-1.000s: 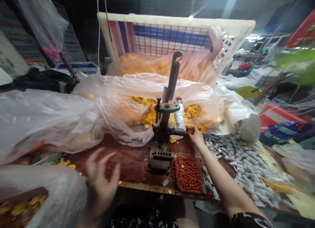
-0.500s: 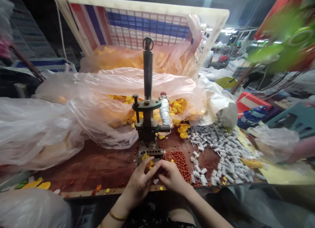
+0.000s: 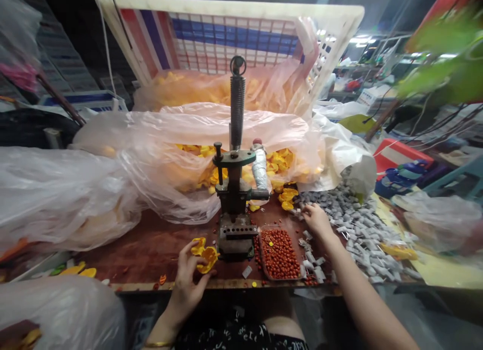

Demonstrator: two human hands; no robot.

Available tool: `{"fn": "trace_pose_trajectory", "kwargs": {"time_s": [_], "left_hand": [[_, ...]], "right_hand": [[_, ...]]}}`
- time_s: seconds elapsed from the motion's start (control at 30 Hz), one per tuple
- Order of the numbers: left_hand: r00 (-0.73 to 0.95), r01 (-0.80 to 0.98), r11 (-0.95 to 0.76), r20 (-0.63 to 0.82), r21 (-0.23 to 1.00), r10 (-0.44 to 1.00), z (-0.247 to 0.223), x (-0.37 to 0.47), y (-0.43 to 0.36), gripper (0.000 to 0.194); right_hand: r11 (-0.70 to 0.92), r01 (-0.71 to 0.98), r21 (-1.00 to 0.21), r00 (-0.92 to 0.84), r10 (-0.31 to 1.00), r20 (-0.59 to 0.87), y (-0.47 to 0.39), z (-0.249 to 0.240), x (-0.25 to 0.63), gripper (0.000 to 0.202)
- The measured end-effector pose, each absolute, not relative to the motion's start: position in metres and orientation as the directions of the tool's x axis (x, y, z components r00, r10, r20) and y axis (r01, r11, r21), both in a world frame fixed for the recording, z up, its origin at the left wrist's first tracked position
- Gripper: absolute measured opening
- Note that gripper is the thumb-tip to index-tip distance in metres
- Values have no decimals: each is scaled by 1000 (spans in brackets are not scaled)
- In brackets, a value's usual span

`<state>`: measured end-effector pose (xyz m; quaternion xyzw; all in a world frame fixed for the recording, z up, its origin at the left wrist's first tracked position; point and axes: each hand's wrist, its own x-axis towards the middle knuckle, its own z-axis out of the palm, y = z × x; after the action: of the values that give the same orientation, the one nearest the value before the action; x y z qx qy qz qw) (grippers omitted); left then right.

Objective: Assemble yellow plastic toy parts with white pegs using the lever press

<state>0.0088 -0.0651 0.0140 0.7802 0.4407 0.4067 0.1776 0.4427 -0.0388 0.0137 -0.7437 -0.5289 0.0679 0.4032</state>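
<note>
Left hand (image 3: 187, 277) low at the near edge of the brown table (image 3: 151, 247), fingers closed round a small bunch of yellow pieces (image 3: 204, 253), thumb side up. Bunch held just left of the press base (image 3: 236, 237), close beside it, contact not discernible. Just beyond the grip, bare tabletop; near side of the hand, a few stray yellow and orange bits along the table edge.

Right hand (image 3: 316, 219) stretched out to the right, palm down, fingertips at the near-left fringe of the heap of small grey parts (image 3: 354, 229). Fingers curled onto the parts; whether anything is pinched cannot be told. Just left of this hand, a shallow tray of red beads (image 3: 279, 247), touching the press base on its right side. More grey parts scattered between the tray and the wrist. Beyond the fingertips, a few loose yellow pieces (image 3: 286, 196) on the table.

Between the two hands, the hand press (image 3: 234, 189): dark iron frame, upright coil spring (image 3: 237, 111) at top, taped handle (image 3: 259, 166) sticking up to the right.

Behind the press, a clear plastic bag (image 3: 181, 138) lying open, full of the same yellow pieces. Farther back, a white plastic crate (image 3: 234, 35) tipped on its side, another bag of yellow stock inside. More clear bags (image 3: 56, 189) far left of the left hand.
</note>
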Motion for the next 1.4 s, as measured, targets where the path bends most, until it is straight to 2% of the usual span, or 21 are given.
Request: {"fn": "trace_pose_trajectory", "kwargs": {"time_s": [0.07,0.17,0.27,0.37,0.5,0.67,0.87,0.93,1.03,1.2,1.3,1.4], "left_hand": [[257,557,-565,521,608,814,14,12,-63,11],[296,522,-582,507,624,809,17,21,-63,11],[374,443,-603,475,663,797,22,34,-64,26],[419,405,-641,491,652,764,24,42,-65,48],[423,460,-660,507,594,751,26,43,-66,59],[463,526,-677,494,515,736,27,40,-65,63],[514,507,-714,496,482,700,29,42,-64,68],[524,507,-716,488,481,699,30,41,-64,72],[551,518,-715,456,470,699,31,39,-64,74],[588,518,-762,485,387,647,30,42,-63,61],[599,502,-781,502,371,624,30,46,-61,60],[560,471,-762,516,444,648,32,45,-58,61]], "right_hand": [[-51,713,-699,395,854,340,-43,21,432,11],[42,663,-748,311,893,326,-53,36,391,7],[204,606,-769,75,947,311,-72,52,318,10],[423,619,-662,-212,902,377,-93,61,250,16],[563,704,-433,-350,805,479,-107,62,216,25],[540,762,-357,-363,813,455,-111,56,214,21],[541,657,-525,-323,831,453,-109,53,205,20],[557,679,-477,-338,815,471,-108,52,206,20],[557,767,-319,-407,806,429,-109,53,208,17],[528,838,-134,-506,846,170,-107,72,200,8],[554,826,-102,-549,833,77,-100,82,193,13],[579,794,-183,-571,815,102,-94,83,196,15]]}}
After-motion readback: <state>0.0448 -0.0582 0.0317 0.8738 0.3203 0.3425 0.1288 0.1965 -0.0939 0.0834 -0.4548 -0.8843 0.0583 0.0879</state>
